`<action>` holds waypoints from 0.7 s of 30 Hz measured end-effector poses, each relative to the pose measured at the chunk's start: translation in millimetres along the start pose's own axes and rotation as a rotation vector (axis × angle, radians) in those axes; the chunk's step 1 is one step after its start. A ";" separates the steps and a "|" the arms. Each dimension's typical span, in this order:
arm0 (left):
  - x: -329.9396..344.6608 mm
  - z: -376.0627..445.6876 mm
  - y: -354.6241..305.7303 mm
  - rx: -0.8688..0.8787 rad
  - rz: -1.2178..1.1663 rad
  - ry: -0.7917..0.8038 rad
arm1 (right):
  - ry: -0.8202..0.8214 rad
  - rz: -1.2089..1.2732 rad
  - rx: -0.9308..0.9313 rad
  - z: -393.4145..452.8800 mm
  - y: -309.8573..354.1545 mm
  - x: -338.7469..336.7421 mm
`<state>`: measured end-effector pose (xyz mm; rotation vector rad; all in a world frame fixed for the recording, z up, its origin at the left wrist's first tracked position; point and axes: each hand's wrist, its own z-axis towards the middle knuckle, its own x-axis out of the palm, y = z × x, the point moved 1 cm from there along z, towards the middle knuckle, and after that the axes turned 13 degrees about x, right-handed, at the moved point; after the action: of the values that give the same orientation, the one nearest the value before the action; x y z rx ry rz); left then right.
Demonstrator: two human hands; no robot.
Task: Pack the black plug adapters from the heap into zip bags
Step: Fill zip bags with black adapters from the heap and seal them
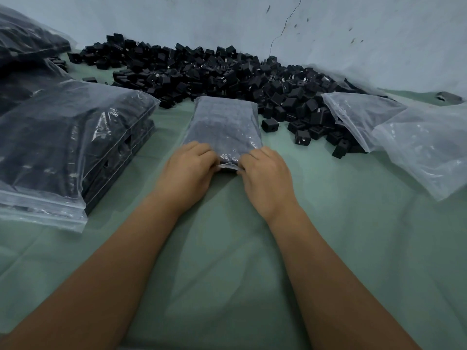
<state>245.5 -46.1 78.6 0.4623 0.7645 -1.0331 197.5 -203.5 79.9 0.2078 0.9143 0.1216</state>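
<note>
Between hands [228, 170], zip bag [223, 125] lengthwise away

no readable text, no labels, no brand marks, no numbers on anything in view

The filled zip bag [223, 125] I pinch at its near edge with my left hand [188, 170] and my right hand [265, 178] lies flat on the green cloth, packed with black plug adapters, just before the loose black heap [227, 74] along the wall.
</note>
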 end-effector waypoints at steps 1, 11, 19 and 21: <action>0.2 0.2 -0.2 0.009 0.001 0.002 | 0.023 0.004 0.000 0.0 0.5 0.0; 1.8 4.3 -2.5 0.040 -0.038 0.023 | 0.075 0.000 -0.054 1.9 6.1 5.7; 4.5 4.3 -5.2 0.059 -0.009 0.043 | 0.079 0.075 -0.050 3.7 6.9 5.1; 5.5 5.1 -5.9 0.063 -0.008 0.053 | 0.096 0.059 -0.059 1.9 7.5 4.6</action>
<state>243.6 -55.5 77.9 0.5425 0.7828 -1.0579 201.7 -195.6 79.2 0.1760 0.9991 0.2146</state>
